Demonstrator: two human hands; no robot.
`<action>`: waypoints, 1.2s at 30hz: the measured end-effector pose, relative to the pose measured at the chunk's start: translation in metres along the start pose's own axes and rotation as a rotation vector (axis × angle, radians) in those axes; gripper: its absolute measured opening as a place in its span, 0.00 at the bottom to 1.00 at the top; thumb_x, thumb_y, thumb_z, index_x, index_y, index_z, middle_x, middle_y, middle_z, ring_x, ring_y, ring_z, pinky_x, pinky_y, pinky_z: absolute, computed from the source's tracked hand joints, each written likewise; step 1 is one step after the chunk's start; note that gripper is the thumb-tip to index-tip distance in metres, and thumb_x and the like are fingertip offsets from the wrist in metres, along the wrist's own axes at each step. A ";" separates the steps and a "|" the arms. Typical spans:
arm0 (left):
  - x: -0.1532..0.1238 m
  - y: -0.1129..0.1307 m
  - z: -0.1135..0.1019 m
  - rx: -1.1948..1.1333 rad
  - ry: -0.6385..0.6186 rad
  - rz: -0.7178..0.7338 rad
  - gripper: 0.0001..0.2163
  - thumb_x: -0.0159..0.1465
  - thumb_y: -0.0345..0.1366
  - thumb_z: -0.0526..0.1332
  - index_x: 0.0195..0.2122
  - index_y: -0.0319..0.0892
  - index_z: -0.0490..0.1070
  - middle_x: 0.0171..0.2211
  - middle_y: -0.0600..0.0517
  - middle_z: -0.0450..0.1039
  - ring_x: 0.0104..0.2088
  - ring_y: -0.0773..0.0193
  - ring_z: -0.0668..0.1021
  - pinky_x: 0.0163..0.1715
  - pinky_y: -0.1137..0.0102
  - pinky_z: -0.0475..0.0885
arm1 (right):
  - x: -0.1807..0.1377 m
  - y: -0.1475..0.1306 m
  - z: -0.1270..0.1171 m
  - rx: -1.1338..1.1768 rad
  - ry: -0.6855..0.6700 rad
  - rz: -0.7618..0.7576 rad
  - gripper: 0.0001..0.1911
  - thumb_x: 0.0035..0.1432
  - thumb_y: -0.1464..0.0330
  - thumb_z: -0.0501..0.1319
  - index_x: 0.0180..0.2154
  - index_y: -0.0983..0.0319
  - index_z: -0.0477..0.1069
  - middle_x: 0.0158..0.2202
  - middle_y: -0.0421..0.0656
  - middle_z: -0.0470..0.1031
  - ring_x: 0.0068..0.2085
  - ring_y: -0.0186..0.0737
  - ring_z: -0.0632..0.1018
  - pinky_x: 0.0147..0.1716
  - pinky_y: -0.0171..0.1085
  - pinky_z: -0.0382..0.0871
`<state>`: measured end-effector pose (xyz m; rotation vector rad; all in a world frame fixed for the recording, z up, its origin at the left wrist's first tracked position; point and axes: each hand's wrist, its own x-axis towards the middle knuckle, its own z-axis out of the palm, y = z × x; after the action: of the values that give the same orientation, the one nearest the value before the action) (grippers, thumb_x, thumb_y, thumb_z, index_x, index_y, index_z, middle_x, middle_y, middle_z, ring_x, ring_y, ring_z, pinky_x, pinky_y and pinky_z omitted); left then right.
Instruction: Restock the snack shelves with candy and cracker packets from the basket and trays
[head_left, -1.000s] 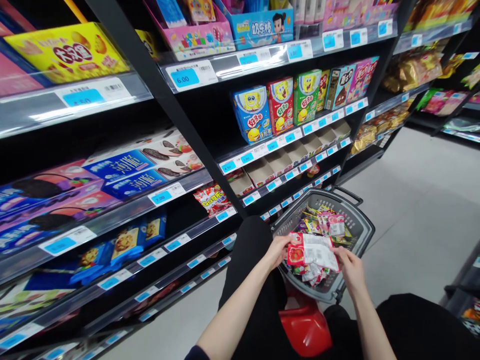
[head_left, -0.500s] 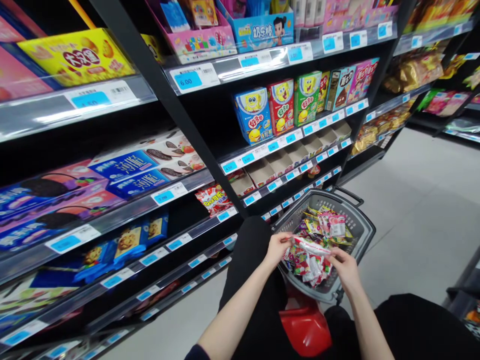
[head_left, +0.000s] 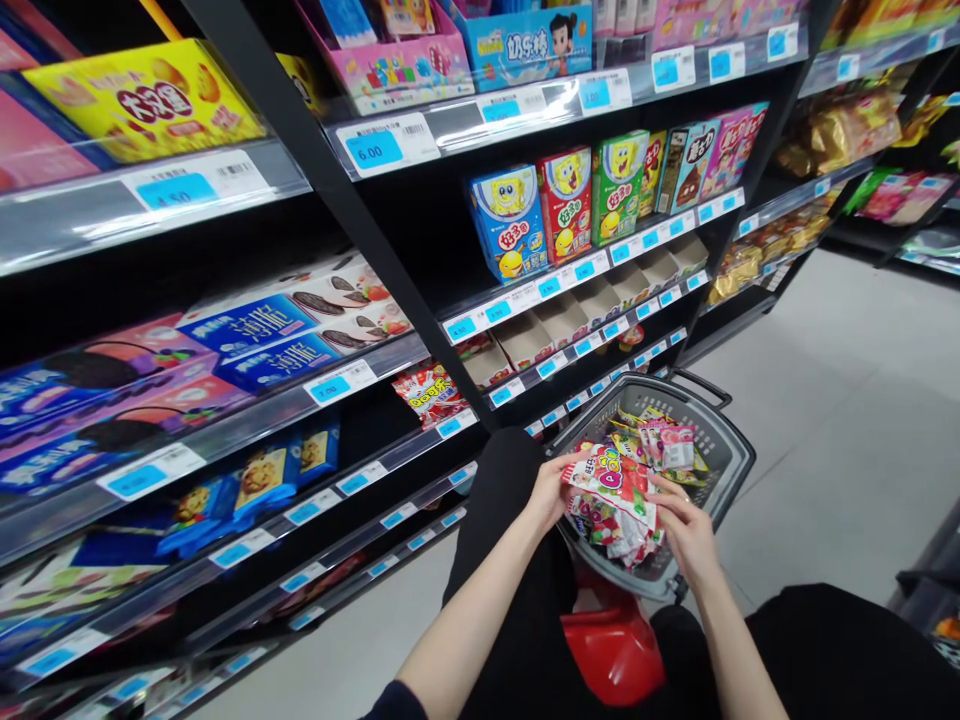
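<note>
Between my two hands is a red and white candy bag (head_left: 613,474), its printed front turned up toward me. My left hand (head_left: 551,492) pinches its left edge, and my right hand (head_left: 686,527) grips the right edge. The bag is held over a grey shopping basket (head_left: 739,475) with perforated walls. Inside the basket, several small candy packets (head_left: 667,445) in yellow, pink and green lie toward the far end. More red and white packets (head_left: 626,540) lie beneath the held bag, which partly covers them.
Shelves on the left hold blue biscuit boxes (head_left: 255,325), a red candy bag (head_left: 429,393) and small cartons (head_left: 506,225). Open cardboard trays (head_left: 525,340) line a lower shelf. A red plastic object (head_left: 615,650) is below the basket, between my legs. Grey floor (head_left: 840,400) extends to the right.
The candy bag has tilted from nearly edge-on to showing its printed front. Both hands still hold its sides, and the basket stays about where it was.
</note>
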<state>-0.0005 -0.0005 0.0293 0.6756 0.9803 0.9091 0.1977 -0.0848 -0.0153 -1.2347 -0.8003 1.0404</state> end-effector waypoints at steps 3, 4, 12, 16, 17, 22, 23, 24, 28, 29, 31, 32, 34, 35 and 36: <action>0.000 0.003 -0.003 0.011 -0.079 -0.113 0.15 0.52 0.36 0.60 0.38 0.32 0.77 0.32 0.39 0.79 0.32 0.51 0.80 0.29 0.60 0.76 | 0.002 -0.002 -0.008 -0.017 0.041 0.000 0.09 0.44 0.61 0.68 0.28 0.59 0.81 0.46 0.51 0.76 0.51 0.54 0.72 0.53 0.52 0.62; 0.000 0.003 -0.003 0.021 -0.100 -0.143 0.17 0.53 0.38 0.60 0.38 0.31 0.77 0.32 0.37 0.79 0.32 0.50 0.80 0.28 0.58 0.76 | 0.002 -0.003 -0.011 -0.019 0.050 0.005 0.09 0.43 0.62 0.69 0.28 0.59 0.81 0.44 0.51 0.77 0.51 0.54 0.72 0.54 0.52 0.61; -0.003 -0.008 0.002 0.136 -0.103 -0.024 0.39 0.40 0.26 0.70 0.57 0.36 0.65 0.30 0.47 0.80 0.32 0.57 0.80 0.37 0.66 0.73 | 0.001 0.007 -0.004 0.113 0.089 0.181 0.27 0.43 0.57 0.69 0.46 0.58 0.74 0.52 0.49 0.74 0.48 0.51 0.76 0.41 0.45 0.73; 0.000 -0.010 -0.001 0.251 -0.073 0.017 0.42 0.43 0.27 0.69 0.61 0.39 0.59 0.27 0.50 0.80 0.27 0.59 0.79 0.33 0.66 0.73 | 0.000 0.007 -0.002 0.086 -0.035 0.322 0.26 0.38 0.58 0.72 0.40 0.64 0.75 0.37 0.52 0.80 0.37 0.52 0.80 0.34 0.45 0.75; 0.002 -0.011 -0.002 0.286 -0.049 0.026 0.39 0.44 0.27 0.68 0.60 0.38 0.61 0.27 0.50 0.80 0.27 0.59 0.79 0.32 0.66 0.72 | 0.000 0.007 -0.003 0.067 -0.044 0.345 0.25 0.37 0.57 0.72 0.37 0.64 0.75 0.33 0.51 0.81 0.34 0.52 0.81 0.32 0.45 0.75; 0.004 -0.017 -0.005 0.465 0.064 0.078 0.17 0.47 0.27 0.65 0.40 0.36 0.78 0.25 0.47 0.79 0.29 0.55 0.79 0.34 0.63 0.72 | 0.001 0.016 -0.008 -0.096 0.010 0.370 0.24 0.36 0.53 0.68 0.33 0.62 0.73 0.26 0.46 0.80 0.29 0.50 0.80 0.27 0.42 0.74; 0.001 -0.017 -0.005 0.506 0.081 0.097 0.14 0.47 0.26 0.65 0.37 0.37 0.78 0.23 0.48 0.79 0.29 0.54 0.79 0.35 0.62 0.72 | 0.002 0.019 -0.010 -0.142 0.016 0.368 0.24 0.36 0.53 0.67 0.32 0.62 0.72 0.26 0.46 0.80 0.29 0.51 0.80 0.27 0.42 0.73; -0.003 -0.016 -0.005 0.547 0.101 0.123 0.13 0.47 0.26 0.65 0.35 0.38 0.79 0.21 0.49 0.78 0.29 0.53 0.79 0.37 0.61 0.72 | 0.002 0.022 -0.012 -0.191 0.020 0.366 0.23 0.36 0.53 0.66 0.32 0.62 0.72 0.26 0.47 0.80 0.29 0.51 0.80 0.27 0.42 0.73; -0.014 0.008 -0.003 0.681 0.174 0.285 0.14 0.51 0.28 0.64 0.40 0.42 0.77 0.23 0.49 0.77 0.34 0.51 0.79 0.46 0.60 0.69 | 0.005 0.042 -0.030 -0.445 0.045 0.375 0.12 0.36 0.58 0.62 0.24 0.58 0.72 0.24 0.48 0.79 0.32 0.56 0.80 0.29 0.43 0.71; -0.011 0.020 -0.003 0.703 0.187 0.334 0.14 0.53 0.28 0.64 0.42 0.42 0.76 0.27 0.47 0.79 0.38 0.50 0.79 0.49 0.60 0.67 | 0.006 0.050 -0.034 -0.518 0.053 0.391 0.09 0.37 0.59 0.61 0.22 0.57 0.72 0.23 0.48 0.79 0.33 0.57 0.80 0.29 0.44 0.70; 0.004 0.054 -0.001 0.732 0.212 0.435 0.15 0.53 0.29 0.65 0.43 0.41 0.75 0.39 0.43 0.78 0.47 0.48 0.75 0.55 0.60 0.61 | 0.009 0.066 -0.040 -0.656 0.053 0.424 0.05 0.39 0.62 0.59 0.20 0.56 0.70 0.22 0.50 0.78 0.33 0.59 0.80 0.29 0.45 0.69; 0.016 0.075 0.000 0.738 0.229 0.485 0.15 0.53 0.29 0.65 0.43 0.41 0.75 0.45 0.41 0.76 0.53 0.48 0.71 0.58 0.59 0.57 | 0.009 0.075 -0.042 -0.716 0.046 0.439 0.05 0.39 0.63 0.58 0.20 0.56 0.70 0.24 0.51 0.79 0.34 0.60 0.80 0.30 0.46 0.68; 0.043 0.119 0.001 0.732 0.259 0.564 0.14 0.55 0.29 0.65 0.43 0.39 0.74 0.50 0.39 0.71 0.57 0.49 0.66 0.60 0.58 0.54 | 0.009 0.093 -0.043 -0.815 0.018 0.459 0.05 0.41 0.65 0.56 0.20 0.56 0.70 0.28 0.54 0.80 0.36 0.62 0.80 0.31 0.47 0.68; 0.057 0.141 0.001 0.720 0.272 0.595 0.13 0.58 0.31 0.64 0.45 0.38 0.72 0.52 0.40 0.69 0.56 0.50 0.67 0.59 0.55 0.57 | 0.008 0.100 -0.044 -0.854 0.001 0.467 0.05 0.41 0.66 0.55 0.20 0.56 0.69 0.29 0.55 0.80 0.37 0.63 0.80 0.31 0.48 0.68; 0.069 0.161 0.001 0.704 0.287 0.622 0.14 0.60 0.34 0.62 0.47 0.38 0.70 0.52 0.42 0.68 0.54 0.52 0.69 0.56 0.54 0.61 | 0.007 0.107 -0.045 -0.889 -0.016 0.477 0.05 0.41 0.66 0.55 0.19 0.56 0.69 0.30 0.55 0.80 0.37 0.62 0.80 0.31 0.48 0.69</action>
<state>-0.0349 0.1354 0.1341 1.5346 1.3988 1.2263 0.2208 -0.0929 -0.1292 -2.2560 -1.0564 1.0954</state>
